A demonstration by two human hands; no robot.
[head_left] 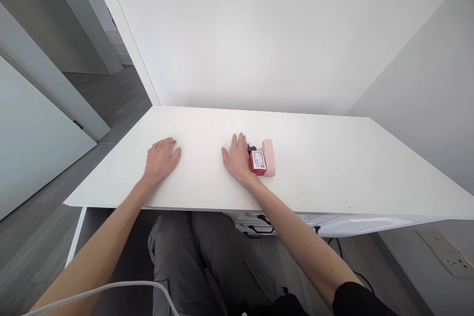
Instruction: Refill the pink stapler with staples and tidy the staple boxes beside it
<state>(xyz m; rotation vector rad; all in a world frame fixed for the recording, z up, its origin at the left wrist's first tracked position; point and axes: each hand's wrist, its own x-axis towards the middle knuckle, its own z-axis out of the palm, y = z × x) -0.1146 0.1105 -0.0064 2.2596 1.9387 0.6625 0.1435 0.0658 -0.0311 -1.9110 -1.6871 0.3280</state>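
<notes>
My left hand lies flat on the white table, palm down, fingers stretched out, holding nothing. My right hand also rests flat on the table, fingers extended, with its outer edge right beside a small red box. A pale pink oblong object lies just right of the red box, touching it. A small dark item sits at the far end of the red box, near my fingers.
White walls close off the table at the back and right. The table's left edge drops to a grey floor. A white cable crosses the lower left. Drawer handles and cables show under the table's front edge.
</notes>
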